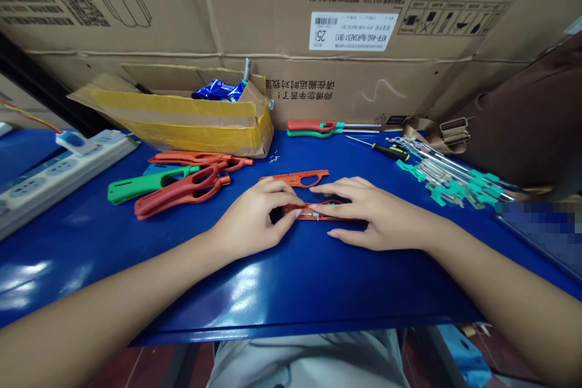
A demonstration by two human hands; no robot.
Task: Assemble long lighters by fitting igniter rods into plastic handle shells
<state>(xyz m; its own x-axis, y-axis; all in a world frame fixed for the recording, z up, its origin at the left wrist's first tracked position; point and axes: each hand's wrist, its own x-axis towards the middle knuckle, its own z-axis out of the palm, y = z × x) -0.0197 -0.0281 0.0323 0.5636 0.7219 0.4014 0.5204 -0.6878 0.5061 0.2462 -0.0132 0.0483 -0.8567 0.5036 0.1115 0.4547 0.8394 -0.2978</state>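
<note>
At desk centre-left | left hand fingers are pinching the left end of the orange shell half, lying flat on the desk | right hand fingers are spreading nearly flat over it, pressing, clasping nothing | risk: uneven pressure may be tipping the shell, springing small inner parts loose.

Front strip of blue table bare between forearms; centre taken by left hand, right hand and orange half-shell under them; spare shell just behind; handle heap and power strip block left; taped box and carton wall close back; rod bundle, screwdriver and brown bag crowd right; small bare patch between right hand and rods.
</note>
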